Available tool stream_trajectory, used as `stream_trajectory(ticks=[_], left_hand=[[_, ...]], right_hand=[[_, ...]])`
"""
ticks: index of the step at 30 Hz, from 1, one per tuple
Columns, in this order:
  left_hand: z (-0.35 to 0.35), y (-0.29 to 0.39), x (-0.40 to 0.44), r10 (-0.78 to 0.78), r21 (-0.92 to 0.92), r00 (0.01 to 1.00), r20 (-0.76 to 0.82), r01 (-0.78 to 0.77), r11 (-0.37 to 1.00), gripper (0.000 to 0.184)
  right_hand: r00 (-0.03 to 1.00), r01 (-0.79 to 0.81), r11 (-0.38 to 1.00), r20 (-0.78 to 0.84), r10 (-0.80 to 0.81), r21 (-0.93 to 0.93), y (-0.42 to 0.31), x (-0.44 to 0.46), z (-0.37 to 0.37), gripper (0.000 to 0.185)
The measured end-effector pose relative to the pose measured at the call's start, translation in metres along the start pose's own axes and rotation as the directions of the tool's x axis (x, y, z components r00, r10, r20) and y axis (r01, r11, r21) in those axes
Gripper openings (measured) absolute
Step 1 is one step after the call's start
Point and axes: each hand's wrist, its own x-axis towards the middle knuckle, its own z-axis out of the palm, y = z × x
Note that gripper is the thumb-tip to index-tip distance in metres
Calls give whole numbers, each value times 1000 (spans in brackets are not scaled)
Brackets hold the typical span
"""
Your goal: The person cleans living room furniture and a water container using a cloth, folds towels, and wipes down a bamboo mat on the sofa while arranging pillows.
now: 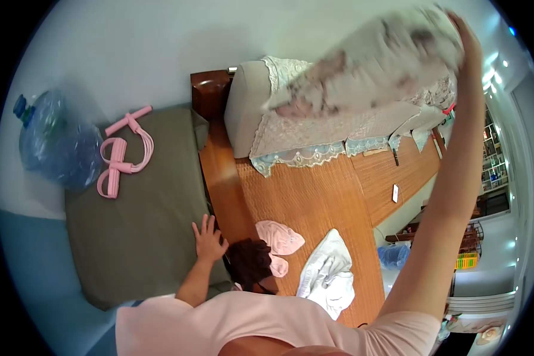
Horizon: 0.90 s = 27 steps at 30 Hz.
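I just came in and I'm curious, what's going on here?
Someone in a pale pink top is holding up a patterned cushion with the right hand, by the lace-covered couch back. The left hand is spread at the edge of a green cover. A white cloth lies crumpled on the woven seat.

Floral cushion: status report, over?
Right hand holding floral cushion by one end. Left hand spread at edge of green cover. Possible clutter: white cloth, pink cloth on wooden seat.
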Motion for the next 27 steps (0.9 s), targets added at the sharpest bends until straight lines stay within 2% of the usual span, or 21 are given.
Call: stream_trajectory(ticks=[1,2,3,4,5,6,7,9,11,13,16,19,22,23,25,26,27], left_hand=[[0,-1,-2,-12,-3,1000,20,12,1000,31],[0,-2,-3,-15,4,999,34,15,1000,31],[0,-3,-2,-19,9,999,48,19,1000,32],[0,-3,-1,-23,12,998,66,23,1000,32],[0,-3,0,-31,49,995,94,26,998,33],[1,-5,1,-25,30,996,85,22,999,33],[2,-7,0,-22,10,997,77,21,1000,33],[6,-9,-2,-4,-25,1000,14,4,1000,33],[2,-9,0,-19,-46,1000,20,20,999,32],[2,-9,2,-18,-52,999,30,19,998,32],[8,-11,1,-17,-7,997,79,18,1000,31],[6,-7,3,-18,-29,997,70,20,999,30],[6,-5,7,-5,17,997,73,4,1000,28],[7,-4,7,5,54,997,72,-9,999,27],[10,-3,6,22,105,997,72,-29,994,27],[13,-2,6,22,120,997,72,-31,992,27],[15,0,6,23,132,997,68,-32,991,27]], right_hand=[[978,-175,966,-77,192,192,-11,33,37,31],[915,-319,865,-111,387,388,-37,62,92,28],[873,-372,873,-200,445,316,-45,81,138,30],[720,-668,658,77,690,348,-66,91,166,53],[793,-591,764,15,608,259,-52,91,208,59],[864,-497,863,-41,502,96,-30,82,249,67],[909,-416,906,-71,411,-82,-8,70,285,74],[941,-331,862,-69,331,-384,23,37,342,90],[934,-331,781,-64,352,-529,32,4,373,106],[914,-353,709,-63,401,-611,21,-13,383,106],[927,-320,778,-8,375,-541,28,-9,381,103],[963,-160,949,-254,90,-272,41,-38,370,92],[968,-229,912,-175,178,-341,20,-142,339,83],[986,-166,939,-80,149,-302,26,-199,328,75],[965,-244,952,47,256,-184,4,-321,289,40],[828,-554,831,68,556,-47,10,-404,276,44],[690,-717,691,48,722,-89,12,-494,259,43]])
